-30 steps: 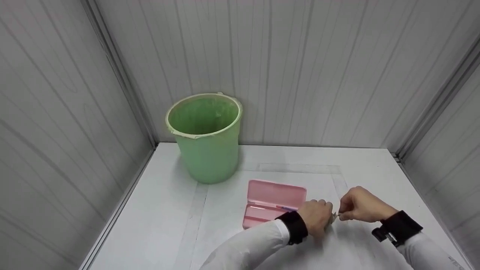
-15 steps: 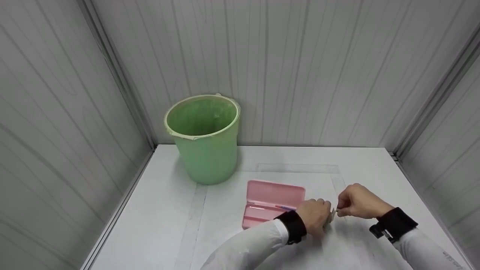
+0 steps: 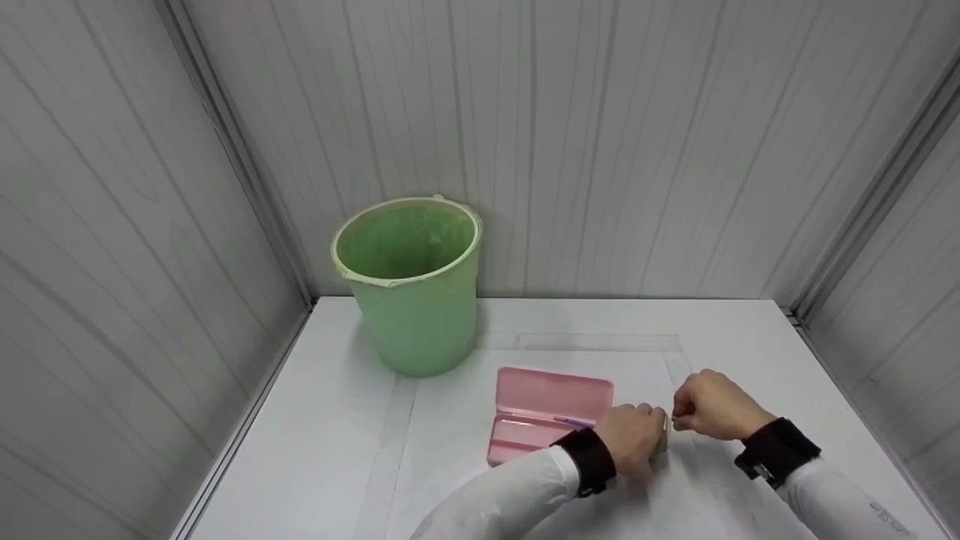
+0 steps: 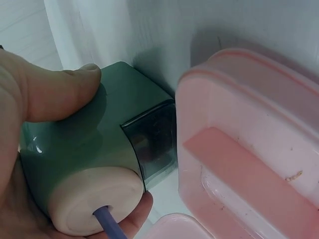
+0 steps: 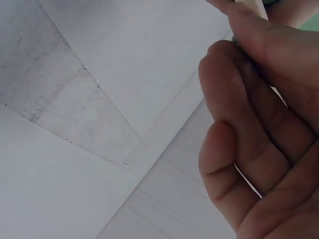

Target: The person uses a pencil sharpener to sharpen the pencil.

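My left hand (image 3: 634, 439) grips a green pencil sharpener (image 4: 75, 134) with a dark see-through shavings tray (image 4: 154, 142), thumb on top. A purple pencil (image 4: 110, 224) sticks into the hole of its cream face. In the head view, my fingers hide most of the sharpener. On its right side, my right hand (image 3: 716, 405) pinches at the small crank handle, whose knob is hidden by the fingertips. A cream crank piece (image 5: 254, 6) shows beside the thumb in the right wrist view. The open pink pencil case (image 3: 555, 392) lies left of my left hand.
A blue-purple stick with a red end (image 3: 561, 419) shows over the case; I cannot tell whether it is the same pencil. A green bucket (image 3: 420, 330) stands at the back left of the white table (image 3: 315, 450). Grey panel walls (image 3: 600, 150) enclose three sides.
My right hand makes small shifts beside the sharpener, and the cream crank piece between the hands changes its angle. My left hand holds its place. The head view tilts slightly.
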Available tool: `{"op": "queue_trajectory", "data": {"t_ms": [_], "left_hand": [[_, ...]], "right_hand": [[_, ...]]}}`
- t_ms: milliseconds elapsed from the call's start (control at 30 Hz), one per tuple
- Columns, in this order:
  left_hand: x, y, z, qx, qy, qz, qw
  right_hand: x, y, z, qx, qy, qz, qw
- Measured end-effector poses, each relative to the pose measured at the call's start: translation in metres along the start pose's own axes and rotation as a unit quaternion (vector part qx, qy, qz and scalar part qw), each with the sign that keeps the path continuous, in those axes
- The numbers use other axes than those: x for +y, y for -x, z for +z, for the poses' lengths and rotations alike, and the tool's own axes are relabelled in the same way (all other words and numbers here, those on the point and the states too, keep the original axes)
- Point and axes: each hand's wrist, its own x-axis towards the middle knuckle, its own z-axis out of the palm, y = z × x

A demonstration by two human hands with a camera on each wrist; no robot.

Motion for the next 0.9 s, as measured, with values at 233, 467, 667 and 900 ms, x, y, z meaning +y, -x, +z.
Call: {"op": "queue_trajectory", "data": {"t_ms": [233,467,667,900], "left_hand": [[-0.001,0.000,0.001,0.003,-0.020,0.010,0.9997],[0.003,0.001,0.002,0.005,-0.014,0.002,0.9999],[0.002,-0.001,0.003,0.000,-0.016,-0.004,0.9999],[0.003,-0.001,0.004,0.005,-0.017,-0.008,0.9998]], "right_hand": [[0.002,-0.001,0.014,0.005,0.014,0.014,1.000],[0.006,0.001,0.030,-0.011,-0.022,0.021,0.999],[0.008,0.003,0.036,-0.008,-0.040,0.011,0.999],[0.007,0.004,0.040,-0.015,-0.049,0.017,0.999]]}}
